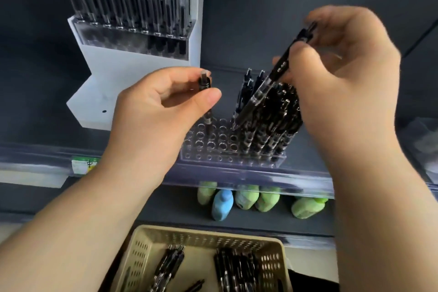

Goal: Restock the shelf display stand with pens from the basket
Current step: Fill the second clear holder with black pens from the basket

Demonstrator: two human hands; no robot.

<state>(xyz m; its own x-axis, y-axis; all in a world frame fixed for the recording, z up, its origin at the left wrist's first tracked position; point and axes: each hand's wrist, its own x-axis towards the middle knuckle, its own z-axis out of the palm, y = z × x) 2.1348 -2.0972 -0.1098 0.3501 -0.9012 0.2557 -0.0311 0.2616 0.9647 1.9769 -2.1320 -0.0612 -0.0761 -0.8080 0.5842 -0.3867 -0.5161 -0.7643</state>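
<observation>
A clear display stand (213,147) with rows of round holes sits on the dark shelf; its right half is packed with black pens (275,121), its left holes are bare. My left hand (156,111) pinches an upright black pen (205,92) by its top, tip down over the left holes. My right hand (343,71) grips a second black pen (272,78), slanted, its tip at a hole beside the filled rows. A beige perforated basket (142,251) at the bottom holds several loose black pens (237,270).
A white holder (142,59) full of pens stands at the back left of the shelf. A clear rail with a green price tag (84,165) fronts the shelf. Green and blue bottles (246,199) lie on the shelf below.
</observation>
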